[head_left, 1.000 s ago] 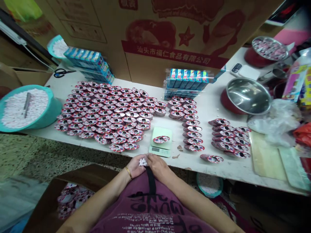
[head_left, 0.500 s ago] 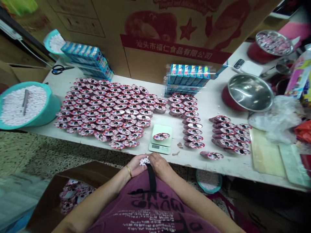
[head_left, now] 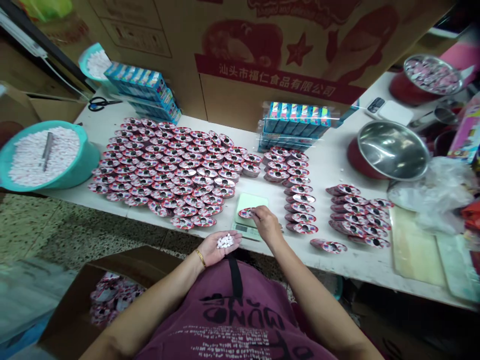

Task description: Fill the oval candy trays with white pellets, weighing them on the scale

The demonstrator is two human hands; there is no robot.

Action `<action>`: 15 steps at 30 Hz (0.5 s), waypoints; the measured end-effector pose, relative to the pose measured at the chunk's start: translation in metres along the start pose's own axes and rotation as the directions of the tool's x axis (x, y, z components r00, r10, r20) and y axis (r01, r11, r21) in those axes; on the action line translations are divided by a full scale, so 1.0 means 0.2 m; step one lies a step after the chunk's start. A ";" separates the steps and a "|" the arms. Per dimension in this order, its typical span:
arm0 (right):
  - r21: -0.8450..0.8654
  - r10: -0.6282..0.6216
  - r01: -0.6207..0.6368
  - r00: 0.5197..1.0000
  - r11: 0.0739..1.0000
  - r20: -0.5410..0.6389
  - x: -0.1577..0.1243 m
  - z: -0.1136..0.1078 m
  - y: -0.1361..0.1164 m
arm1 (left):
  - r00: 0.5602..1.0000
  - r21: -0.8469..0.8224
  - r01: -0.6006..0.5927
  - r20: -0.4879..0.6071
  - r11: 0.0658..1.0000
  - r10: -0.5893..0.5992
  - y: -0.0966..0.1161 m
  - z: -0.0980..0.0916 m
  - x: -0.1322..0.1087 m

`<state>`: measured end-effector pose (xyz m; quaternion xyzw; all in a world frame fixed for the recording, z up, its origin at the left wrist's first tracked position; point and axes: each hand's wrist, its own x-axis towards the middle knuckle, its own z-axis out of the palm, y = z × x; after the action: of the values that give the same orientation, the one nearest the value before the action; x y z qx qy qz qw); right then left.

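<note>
My left hand (head_left: 219,247) lies palm up near the table's front edge, fingers out flat, cupping a small heap of white candies (head_left: 225,242). Over the pale green digital scale (head_left: 246,200), my right hand (head_left: 267,222) has its fingertips pinched together at the right part of a red-and-white packet (head_left: 245,213). That packet stands on the scale's plate, its other end showing. Whatever is between the right fingertips is too small to make out. To the left of the scale stand rows of similar upright packets (head_left: 176,172), with round dark openings in their tops.
A turquoise tub (head_left: 88,160) of white candies stands at the left. Shorter packet rows (head_left: 302,207) and a lone packet (head_left: 328,246) are to the right. Behind are blue boxes (head_left: 296,122) and a large carton (head_left: 232,100); a steel bowl (head_left: 392,150) sits at the right.
The hands, together at the table edge before, have parted. My right hand has moved up and forward to the packet on the scale. My left hand has opened flat beneath the white candies.
</note>
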<state>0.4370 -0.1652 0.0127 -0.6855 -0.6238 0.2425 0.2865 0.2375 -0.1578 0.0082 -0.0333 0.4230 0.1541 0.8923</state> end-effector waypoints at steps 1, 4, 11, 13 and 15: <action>0.023 -0.003 0.004 1.000 1.000 -0.023 0.00 0.00 0.01 | 1.000 -0.005 -0.007 -0.001 1.000 0.007 0.00 -0.01 0.00; 0.100 0.020 -0.007 0.991 0.995 -0.130 -0.07 -0.02 -0.01 | 1.000 -0.018 -0.023 -0.002 1.000 0.023 -0.02 -0.04 -0.01; 0.029 -0.178 0.178 0.930 0.984 0.323 -0.33 0.06 -0.22 | 0.995 0.026 0.037 0.091 0.999 -0.039 -0.09 -0.06 0.00; -0.038 -0.156 0.186 0.903 0.982 0.401 -0.36 0.10 -0.26 | 0.993 0.062 0.045 0.103 0.997 -0.052 -0.10 -0.06 0.00; -0.069 -0.138 0.184 0.893 0.980 0.429 -0.38 0.11 -0.26 | 0.989 0.092 0.068 0.124 0.993 -0.079 -0.11 -0.06 0.00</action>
<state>0.3763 -0.2356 0.0310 -0.5772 -0.7379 0.3263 0.1263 0.2347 -0.1804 -0.0007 0.0000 0.3700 0.1042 0.9232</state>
